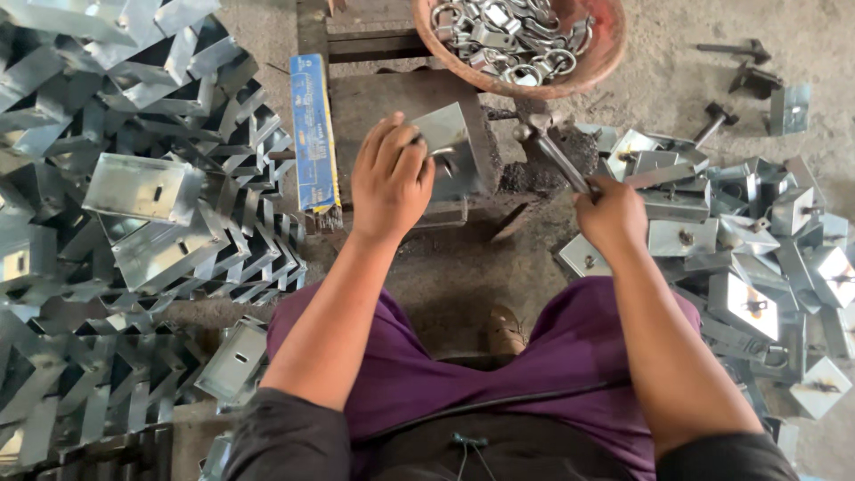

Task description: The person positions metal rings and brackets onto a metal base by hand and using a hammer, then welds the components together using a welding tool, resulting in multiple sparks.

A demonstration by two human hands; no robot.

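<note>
My left hand [389,183] grips a bent piece of shiny sheet metal [452,151], pressing it down on a dark, worn work block [374,102] in front of me. My right hand [610,214] is closed around the handle of a metal hammer [548,142], whose head sits just right of the sheet piece, over the block's edge. Both forearms reach forward over my purple-clad legs.
A large heap of folded metal brackets [142,205] fills the left side. Finished metal boxes with fittings [748,258] are piled on the right. A reddish bowl of metal rings and clasps [521,40] stands at the back. A blue box [314,134] lies left of the block.
</note>
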